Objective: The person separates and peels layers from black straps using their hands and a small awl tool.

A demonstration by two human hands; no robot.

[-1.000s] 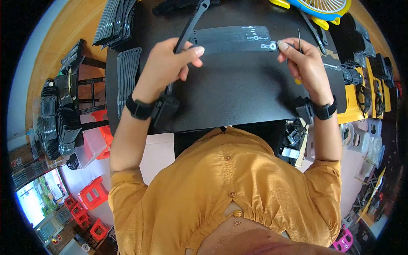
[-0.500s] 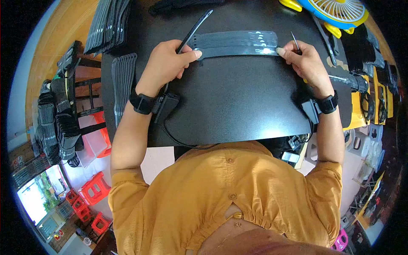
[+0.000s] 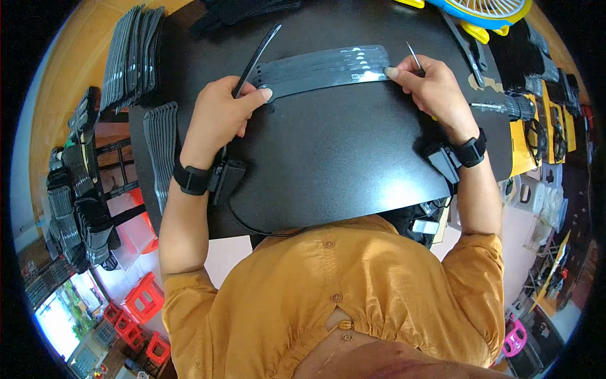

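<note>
Several flat dark grey strips [image 3: 315, 68] lie overlapped on the black table, with white marks and a small printed label near their right end. My left hand [image 3: 219, 117] is closed, its thumb pressing the left end of the nearest strip. Up out of that same hand slants a narrow black strip [image 3: 260, 55], its lower part hidden by the fingers. At the other end, my right hand [image 3: 435, 91] pinches the right edge of the nearest strip. A thin pointed metal tool [image 3: 413, 55] sticks up from its fingers; its kind is hidden by the hand.
Stacked grey strips [image 3: 130, 60] stand at the back left, with another bundle of strips [image 3: 161, 148] below. A blue and yellow fan [image 3: 489, 14] is at the back right. Cabled black boxes [image 3: 228, 179] hang at both wrists. Red stools [image 3: 144, 298] are on the floor.
The whole view has shifted and tilted slightly, so table and hands appear further left. Both hands keep the same hold on the strip's ends.
</note>
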